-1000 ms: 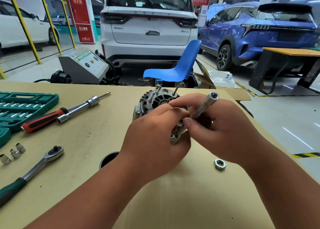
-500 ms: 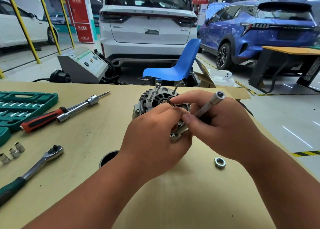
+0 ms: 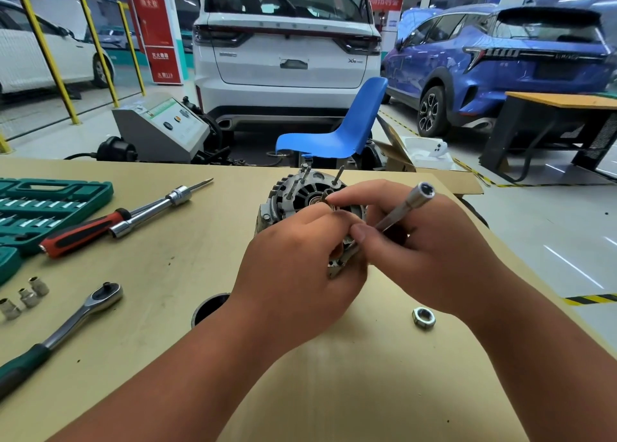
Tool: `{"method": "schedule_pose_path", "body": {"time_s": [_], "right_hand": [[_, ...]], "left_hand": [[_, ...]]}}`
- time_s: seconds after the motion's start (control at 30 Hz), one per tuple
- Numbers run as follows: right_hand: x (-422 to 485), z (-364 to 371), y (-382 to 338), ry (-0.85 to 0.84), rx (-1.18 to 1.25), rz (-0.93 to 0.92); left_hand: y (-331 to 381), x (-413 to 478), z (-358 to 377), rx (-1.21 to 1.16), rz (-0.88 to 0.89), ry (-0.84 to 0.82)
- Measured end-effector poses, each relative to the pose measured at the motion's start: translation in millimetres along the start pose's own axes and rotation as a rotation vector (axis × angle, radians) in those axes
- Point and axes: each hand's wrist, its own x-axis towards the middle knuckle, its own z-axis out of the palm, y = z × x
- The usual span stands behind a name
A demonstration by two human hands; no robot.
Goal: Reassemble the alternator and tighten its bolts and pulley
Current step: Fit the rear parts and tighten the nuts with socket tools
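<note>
The grey alternator (image 3: 293, 192) stands on the wooden table (image 3: 173, 274), with long bolts sticking up from its far rim. My left hand (image 3: 297, 268) grips the near side of its housing and hides that side. My right hand (image 3: 424, 241) pinches a long silver socket driver (image 3: 405, 204) between thumb and fingers; the shaft slants down to the alternator's near edge, socket end up. A loose hex nut (image 3: 423, 317) lies on the table to the right of my left wrist.
A ratchet wrench (image 3: 73, 321), three small sockets (image 3: 25, 296), a red-handled driver with extension (image 3: 117, 223) and a green socket case (image 3: 40, 207) lie at the left. A round hole (image 3: 208, 308) opens in the table near my left wrist. A blue chair (image 3: 337, 134) stands beyond the table.
The driver in my right hand has tilted slightly to the right, with its upper end further from the alternator. My left hand stays on the housing.
</note>
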Motion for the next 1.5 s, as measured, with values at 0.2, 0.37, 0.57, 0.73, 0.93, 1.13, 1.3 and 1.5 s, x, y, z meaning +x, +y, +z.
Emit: {"method": "schedule_pose_path", "body": {"time_s": [0.2,0.37,0.57,0.73,0.93,1.13,1.3,1.5], "right_hand": [[-0.8,-1.2,-0.4,-0.029,0.06,-0.02],[-1.2,0.0,0.1,-0.007,0.075,0.025],[-0.5,-0.3,2.4,-0.003,0.052,0.0],[-1.3,0.7,2.5,-0.014,0.12,0.022],[-1.3,1.8,5.3,0.023,0.055,-0.003],[-0.4,0.5,4.5,-0.007,0.066,-0.05],[-1.1,0.0,2.2,0.037,0.047,-0.01],[-0.1,-1.2,1.5,0.038,0.074,0.022]], "left_hand": [[-0.8,0.9,1.9,0.036,-0.008,0.029],[1.4,1.0,0.5,0.023,0.016,0.033],[-0.8,0.5,0.0,-0.011,0.035,0.018],[0.0,0.6,2.4,0.032,-0.003,0.05],[-1.5,0.1,0.2,-0.007,0.025,0.008],[-0.9,1.3,1.3,0.067,-0.016,0.026],[2.5,1.4,-1.1,0.024,0.003,0.016],[0.4,1.2,-1.4,0.034,0.029,-0.002]]}}
